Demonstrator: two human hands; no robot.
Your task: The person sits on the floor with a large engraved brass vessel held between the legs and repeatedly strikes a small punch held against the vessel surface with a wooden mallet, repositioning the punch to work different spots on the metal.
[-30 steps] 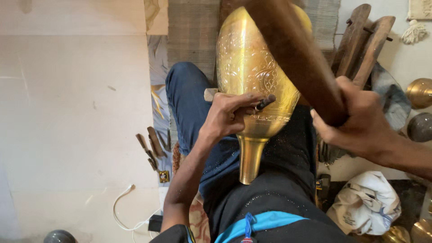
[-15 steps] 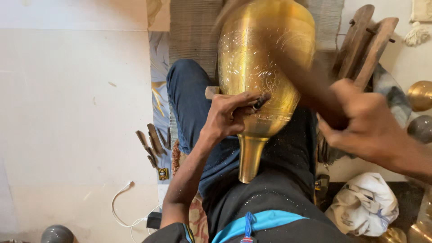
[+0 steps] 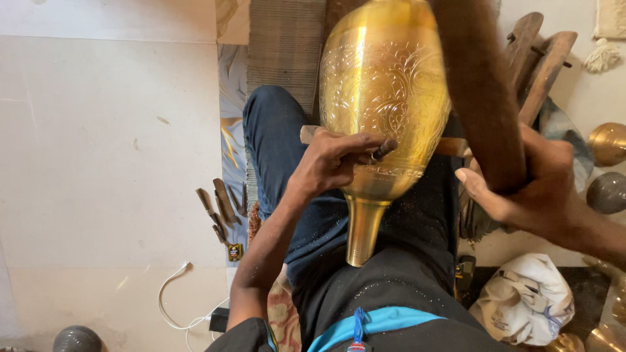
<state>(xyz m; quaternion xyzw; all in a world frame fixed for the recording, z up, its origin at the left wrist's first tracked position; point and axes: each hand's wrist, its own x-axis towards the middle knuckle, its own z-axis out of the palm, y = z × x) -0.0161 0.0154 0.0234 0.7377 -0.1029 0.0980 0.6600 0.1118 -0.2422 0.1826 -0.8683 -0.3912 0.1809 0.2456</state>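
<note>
A large engraved brass vase (image 3: 385, 98) lies across my lap, neck pointing toward me. My left hand (image 3: 332, 163) pinches a small dark chisel (image 3: 383, 150) with its tip against the vase's lower body, near an engraved band. My right hand (image 3: 528, 182) grips a thick brown wooden mallet (image 3: 479, 91), raised to the right of the vase and slightly blurred. A wooden bar (image 3: 450, 146) runs under the vase. My legs are in dark trousers (image 3: 274, 143) dusted with fine metal flecks.
Several small chisels (image 3: 218, 208) lie on the pale floor at left, with a white cable (image 3: 176, 300) and a dark round object (image 3: 77, 339). Wooden tools (image 3: 541, 58) lean at back right. Brass pieces (image 3: 606, 143) and a white bag (image 3: 528, 300) sit at right.
The mallet has swung up and back from over the vase to its right side. My left hand and the chisel have stayed on the same spot of the vase.
</note>
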